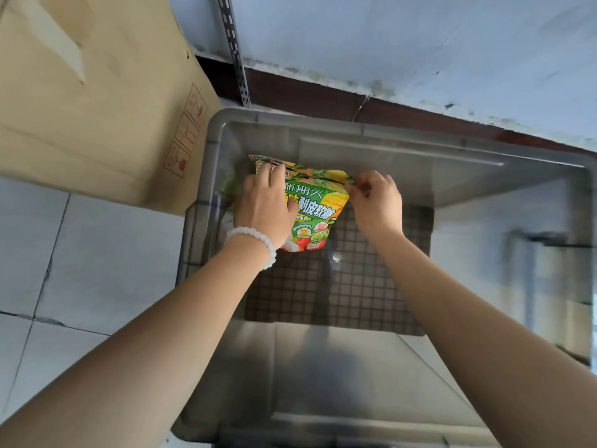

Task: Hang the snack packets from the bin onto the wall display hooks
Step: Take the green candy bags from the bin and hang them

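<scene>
Pale floor tiles (97, 270) surround a translucent grey bin (484, 176) set against the wall. Inside it, the left hand (263, 205) and right hand (376, 202) each pinch a top corner of the green snack packet (318, 210), probably to keep its hang-hole edge uppermost for hooking.

Between your fingers (273, 171), the green packet (318, 211) reads 新期天 and 剥皮软糖; the red handling marks on the cardboard box (97, 101) are unreadable.

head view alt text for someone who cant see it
Both hands, left and right, grip a green printed snack packet inside a translucent grey plastic bin; a brown cardboard box stands beside it.
</scene>
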The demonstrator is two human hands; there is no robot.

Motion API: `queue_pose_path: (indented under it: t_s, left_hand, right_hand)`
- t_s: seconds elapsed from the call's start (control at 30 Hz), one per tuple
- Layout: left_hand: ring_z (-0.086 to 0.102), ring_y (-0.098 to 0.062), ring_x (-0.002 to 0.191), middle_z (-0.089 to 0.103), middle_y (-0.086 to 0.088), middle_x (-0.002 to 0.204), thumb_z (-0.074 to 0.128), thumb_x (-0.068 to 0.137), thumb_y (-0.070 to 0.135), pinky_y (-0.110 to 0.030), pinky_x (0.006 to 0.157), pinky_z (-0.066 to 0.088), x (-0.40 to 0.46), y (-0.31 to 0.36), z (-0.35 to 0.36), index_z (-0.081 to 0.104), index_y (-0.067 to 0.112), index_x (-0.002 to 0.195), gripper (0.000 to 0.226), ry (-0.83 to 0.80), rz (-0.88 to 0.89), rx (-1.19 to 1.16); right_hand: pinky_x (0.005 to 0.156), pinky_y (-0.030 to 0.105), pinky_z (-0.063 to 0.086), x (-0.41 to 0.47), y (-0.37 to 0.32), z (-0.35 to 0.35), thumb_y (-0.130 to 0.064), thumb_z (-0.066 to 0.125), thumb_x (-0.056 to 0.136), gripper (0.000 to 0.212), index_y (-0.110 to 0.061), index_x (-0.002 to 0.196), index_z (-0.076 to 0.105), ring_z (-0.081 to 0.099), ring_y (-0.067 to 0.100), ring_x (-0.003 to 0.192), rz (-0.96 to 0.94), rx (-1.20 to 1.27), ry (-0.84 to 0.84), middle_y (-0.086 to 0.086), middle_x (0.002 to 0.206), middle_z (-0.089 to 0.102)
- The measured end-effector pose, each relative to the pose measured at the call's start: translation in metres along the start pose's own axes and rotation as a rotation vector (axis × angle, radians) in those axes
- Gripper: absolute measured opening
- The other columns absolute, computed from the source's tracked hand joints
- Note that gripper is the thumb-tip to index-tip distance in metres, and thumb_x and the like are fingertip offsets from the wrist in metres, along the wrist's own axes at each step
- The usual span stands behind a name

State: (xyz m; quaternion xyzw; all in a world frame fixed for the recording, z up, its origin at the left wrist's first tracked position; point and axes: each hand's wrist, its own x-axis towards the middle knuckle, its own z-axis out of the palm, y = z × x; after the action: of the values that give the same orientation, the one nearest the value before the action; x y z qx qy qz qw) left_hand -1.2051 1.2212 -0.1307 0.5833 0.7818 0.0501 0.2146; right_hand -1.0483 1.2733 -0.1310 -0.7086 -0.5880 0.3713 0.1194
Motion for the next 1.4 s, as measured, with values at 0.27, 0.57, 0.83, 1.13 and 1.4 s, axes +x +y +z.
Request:
queue_pose_path:
  t_s: [0.27,0.57,0.83,1.13,1.4]
  left_hand:
    - [0.036,-0.027,0.126,0.037,-0.003,0.143,0.052,0.089,0.026,-0.04,0.092,0.04,-0.001,-0.004,0.005,0.034,0.014,0.139,0.054,0.022,0.07,0.088]
    - [0.041,-0.03,0.104,0.049,-0.007,0.109,0.066,0.081,0.03,-0.041,0.077,0.034,-0.003,-0.003,0.01,0.062,0.018,0.104,0.027,-0.027,0.14,0.28]
    - [0.046,-0.033,0.091,0.055,-0.008,0.091,0.063,0.084,0.021,-0.037,0.066,0.023,-0.014,-0.004,-0.002,0.067,0.013,0.081,0.009,0.097,0.267,0.265]
    - [0.049,-0.028,0.097,0.061,-0.006,0.1,0.059,0.088,0.024,-0.041,0.077,0.038,-0.089,0.012,-0.057,0.069,0.015,0.094,0.015,0.026,0.327,0.279]
    - [0.054,-0.028,0.086,0.065,-0.005,0.089,0.062,0.084,0.023,-0.038,0.07,0.034,-0.163,0.067,-0.178,0.069,0.015,0.084,0.011,0.101,0.441,0.231]
  right_hand:
    - [0.065,0.021,0.033,0.001,0.007,-0.003,-0.019,0.055,0.091,0.016,-0.006,0.099,0.058,0.051,0.019,0.082,0.025,0.044,-0.058,0.003,0.088,0.059]
    - [0.053,0.015,0.035,-0.017,0.033,-0.009,-0.021,0.061,0.086,0.012,-0.016,0.083,0.051,0.049,0.013,0.068,0.026,0.098,-0.062,-0.005,0.073,0.056]
    - [0.05,0.002,0.033,-0.038,0.028,-0.019,-0.02,0.062,0.087,0.012,-0.013,0.096,0.065,0.048,0.0,0.063,-0.051,0.086,-0.143,-0.009,0.072,0.057]
    - [0.054,0.015,0.039,-0.109,0.011,-0.076,-0.019,0.061,0.088,0.005,-0.014,0.087,0.062,0.048,0.004,0.061,-0.025,0.132,-0.131,-0.013,0.067,0.055]
    - [0.06,0.025,0.037,-0.201,-0.046,-0.193,-0.012,0.059,0.088,0.006,-0.012,0.094,0.061,0.048,0.011,0.062,-0.027,0.127,0.054,-0.004,0.071,0.055]
